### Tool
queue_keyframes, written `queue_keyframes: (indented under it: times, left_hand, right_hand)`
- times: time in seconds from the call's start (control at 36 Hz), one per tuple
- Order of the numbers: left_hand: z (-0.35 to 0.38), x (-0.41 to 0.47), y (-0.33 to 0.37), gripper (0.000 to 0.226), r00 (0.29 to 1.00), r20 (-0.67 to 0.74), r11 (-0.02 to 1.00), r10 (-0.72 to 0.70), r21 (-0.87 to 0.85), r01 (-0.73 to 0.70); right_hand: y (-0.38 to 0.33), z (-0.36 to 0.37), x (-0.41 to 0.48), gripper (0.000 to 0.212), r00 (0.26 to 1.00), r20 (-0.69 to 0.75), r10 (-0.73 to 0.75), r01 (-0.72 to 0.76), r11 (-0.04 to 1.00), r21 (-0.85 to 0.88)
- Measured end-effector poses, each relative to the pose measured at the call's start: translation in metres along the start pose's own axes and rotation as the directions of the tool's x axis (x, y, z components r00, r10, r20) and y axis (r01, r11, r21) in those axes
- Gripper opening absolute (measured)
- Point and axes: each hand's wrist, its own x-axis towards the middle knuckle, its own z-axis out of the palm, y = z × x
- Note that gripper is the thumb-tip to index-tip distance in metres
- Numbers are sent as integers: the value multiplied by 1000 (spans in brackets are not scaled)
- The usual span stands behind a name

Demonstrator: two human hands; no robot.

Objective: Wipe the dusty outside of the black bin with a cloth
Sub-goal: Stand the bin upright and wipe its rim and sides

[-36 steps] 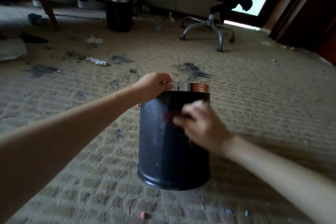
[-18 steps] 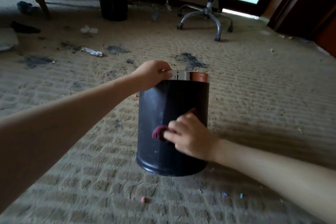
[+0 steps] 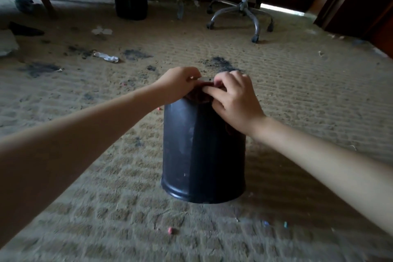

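The black bin (image 3: 202,151) stands upright on the carpet (image 3: 297,95), just in front of me; my left hand (image 3: 176,86) is curled over its rim (image 3: 204,79) to steady it; my right hand (image 3: 236,100) has its fingers bent around the dark red cloth (image 3: 198,97), pressed against the top of the wall. I judge the wiping is at the upper band; next I should draw the cloth down the side with firm pressure, then turn the bin to reach the other faces.
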Motion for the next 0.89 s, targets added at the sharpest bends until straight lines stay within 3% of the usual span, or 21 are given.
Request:
queue_keyframes:
  times: [0.14,0.31,0.42,0.53,0.69,0.81,0.89]
  left_hand:
    - [-2,0,-2,21,999,-13,999,-47,-3,47]
    - [-2,-1,7,23,1000,14,999,-27,-31,28]
    - [-5,-3,10,30,999,36,1000,4,-27,-3]
    - [-4,-2,6,31,1000,24,1000,19,-5,-18]
    - [-1,1,2,30,1000,14,1000,20,-1,-20]
    - [2,0,5,25,999,10,998,35,-48,-34]
    - [1,1,2,26,1000,18,1000,7,-21,-7]
  right_hand:
    - [-30,9,-25,24,971,167,-174,174,985,16]
    - [-80,12,-112,21,811,393,-433,398,901,171]
    - [-86,3,-131,18,764,457,-455,404,890,211]
    - [-61,2,-104,11,819,346,-457,416,889,191]
    - [-1,-11,-24,20,992,20,-124,123,991,56]
    - [16,-7,1,27,1000,0,17,-17,1000,18]
    - [2,3,-10,25,999,31,-29,27,999,39]
